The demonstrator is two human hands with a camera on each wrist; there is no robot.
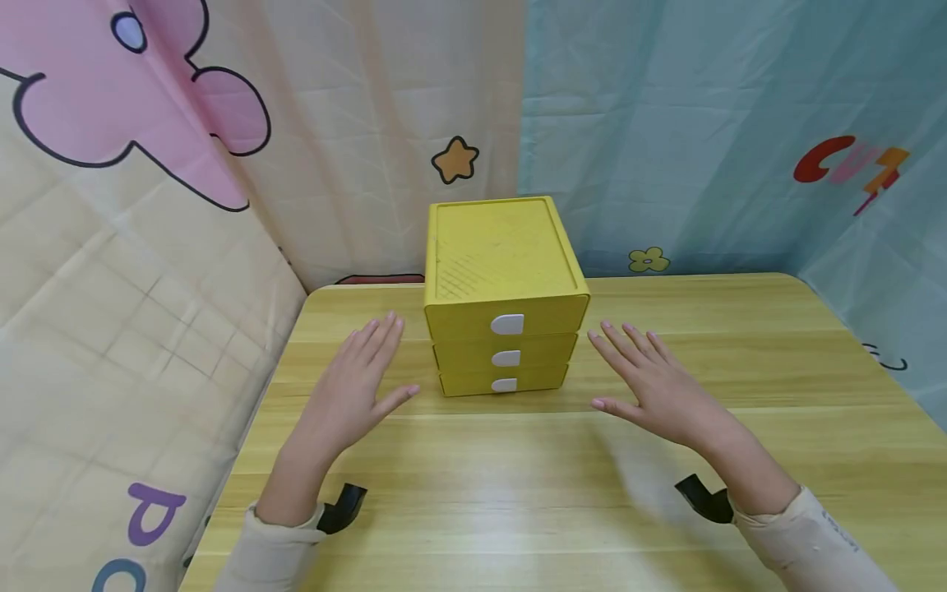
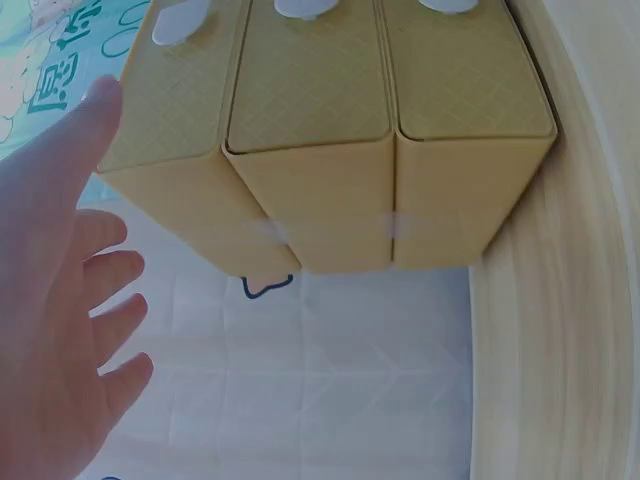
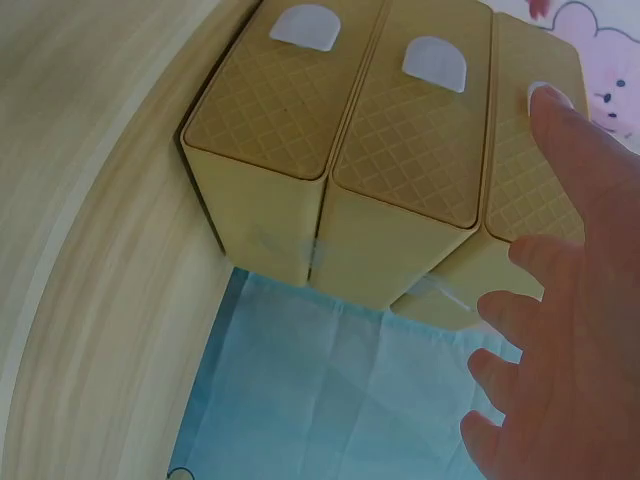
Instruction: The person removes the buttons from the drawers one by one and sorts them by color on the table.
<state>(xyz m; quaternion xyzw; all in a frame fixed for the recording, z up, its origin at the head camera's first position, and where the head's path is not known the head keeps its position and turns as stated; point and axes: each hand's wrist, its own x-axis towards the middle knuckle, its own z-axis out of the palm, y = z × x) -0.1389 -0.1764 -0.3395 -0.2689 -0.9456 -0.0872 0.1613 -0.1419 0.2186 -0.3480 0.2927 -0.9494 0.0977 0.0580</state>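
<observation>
A yellow three-drawer box (image 1: 505,288) stands on the wooden table (image 1: 562,485), each drawer front carrying a white half-round handle (image 1: 506,324). All three drawers look pushed in. My left hand (image 1: 355,380) hovers flat just left of the box, fingers straight, holding nothing. My right hand (image 1: 651,378) hovers flat just right of it, likewise empty. The left wrist view shows the box (image 2: 330,150) beyond my left hand (image 2: 60,330). In the right wrist view my right hand (image 3: 560,340) is beside the box (image 3: 380,160). Neither hand touches it.
Printed fabric screens stand close behind and on both sides: cream with pink shapes (image 1: 148,205) at left, teal (image 1: 703,140) at right. The table's left edge (image 1: 251,427) runs near my left forearm. Black wrist mounts (image 1: 342,503) show at both cuffs.
</observation>
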